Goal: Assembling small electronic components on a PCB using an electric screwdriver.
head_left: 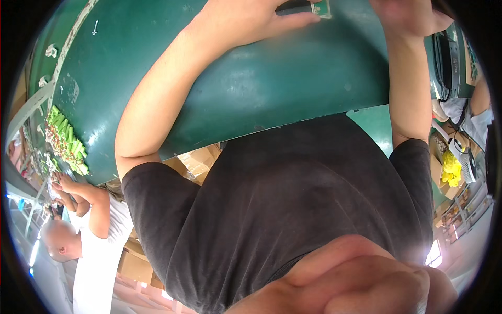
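One rectangular green circuit board [323, 9]: pinching with left hand [256, 17] above glossy green table [293, 73]; hold edges; right hand [407, 17]: cannot tell.

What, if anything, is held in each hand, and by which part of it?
The left hand seems to hold a small green board by its left side; the right hand cannot be told.

Small flat circuit board [323, 9], green, pale part along its left edge. At top edge of frame, right of centre; upper portion cut off from view. Held in left hand [248, 17], thumb tip against lower left corner. Finer details too small to tell.
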Demonstrator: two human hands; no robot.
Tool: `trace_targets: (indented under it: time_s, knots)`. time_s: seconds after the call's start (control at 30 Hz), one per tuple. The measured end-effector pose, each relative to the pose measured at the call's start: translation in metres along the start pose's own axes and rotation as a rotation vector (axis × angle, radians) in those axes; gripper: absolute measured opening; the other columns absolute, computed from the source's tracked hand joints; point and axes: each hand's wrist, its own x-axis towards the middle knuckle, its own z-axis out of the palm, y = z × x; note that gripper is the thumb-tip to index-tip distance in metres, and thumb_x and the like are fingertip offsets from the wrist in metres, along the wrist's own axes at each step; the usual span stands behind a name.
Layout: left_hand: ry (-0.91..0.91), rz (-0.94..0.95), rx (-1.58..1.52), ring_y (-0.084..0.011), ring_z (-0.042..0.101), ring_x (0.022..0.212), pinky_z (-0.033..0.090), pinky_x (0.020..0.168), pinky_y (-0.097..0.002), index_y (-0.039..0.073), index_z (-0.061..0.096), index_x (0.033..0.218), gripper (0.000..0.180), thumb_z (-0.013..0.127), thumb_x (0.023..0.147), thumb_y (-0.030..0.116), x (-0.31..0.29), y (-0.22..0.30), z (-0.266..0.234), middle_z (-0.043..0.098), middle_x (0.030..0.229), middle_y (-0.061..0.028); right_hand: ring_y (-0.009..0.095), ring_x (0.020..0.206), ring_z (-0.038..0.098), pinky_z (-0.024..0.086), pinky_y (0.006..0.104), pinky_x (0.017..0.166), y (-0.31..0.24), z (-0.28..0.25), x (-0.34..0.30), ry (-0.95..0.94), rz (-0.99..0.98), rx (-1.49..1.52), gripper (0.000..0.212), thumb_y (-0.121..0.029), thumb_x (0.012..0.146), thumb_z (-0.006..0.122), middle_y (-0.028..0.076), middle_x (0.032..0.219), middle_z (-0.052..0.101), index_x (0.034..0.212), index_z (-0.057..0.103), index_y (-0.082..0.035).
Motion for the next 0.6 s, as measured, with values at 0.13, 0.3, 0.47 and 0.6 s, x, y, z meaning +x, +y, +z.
trace_targets:
  time_s: [0.13,0.3,0.47,0.6]
  knots:
    - [-0.023,-0.027,0.016,-0.0436,0.057,0.128,0.049,0.107,-0.0459,0.005,0.073,0.103,0.031,0.083,0.077,0.016,-0.002,0.0,-0.001,0.052,0.145,-0.0278,0.012,0.048,0.046,0.043,0.027,0.049,0.004,0.005,-0.002,-0.003,0.015,-0.008,0.033,-0.002,0.097,0.051,0.002,0.066,0.049,0.129,0.045,-0.002]
    - [0.012,-0.009,-0.013,-0.0436,0.056,0.128,0.048,0.107,-0.0464,0.005,0.073,0.104,0.031,0.083,0.077,0.017,-0.002,0.0,0.002,0.052,0.144,-0.0271,0.011,0.048,0.046,0.042,0.0264,0.049,0.01,0.006,-0.005,0.002,0.024,-0.036,0.038,0.001,0.095,0.053,0.002,0.067,0.049,0.132,0.042,-0.002]
    - [-0.059,-0.065,0.028,-0.0429,0.056,0.128,0.048,0.108,-0.0477,0.006,0.073,0.108,0.034,0.083,0.077,0.017,0.002,0.007,-0.007,0.052,0.144,-0.0257,0.011,0.047,0.046,0.041,0.0259,0.048,0.012,0.008,-0.006,0.007,0.035,-0.054,0.044,0.004,0.094,0.055,0.002,0.067,0.05,0.135,0.038,-0.002]
    - [0.03,0.021,-0.013,-0.0406,0.056,0.127,0.049,0.105,-0.0472,0.008,0.072,0.11,0.037,0.083,0.076,0.018,0.006,0.005,-0.001,0.053,0.143,-0.0227,0.01,0.048,0.047,0.041,0.0252,0.049,0.009,0.01,-0.009,0.061,0.074,-0.09,0.048,0.007,0.091,0.057,0.002,0.067,0.051,0.134,0.037,0.0]
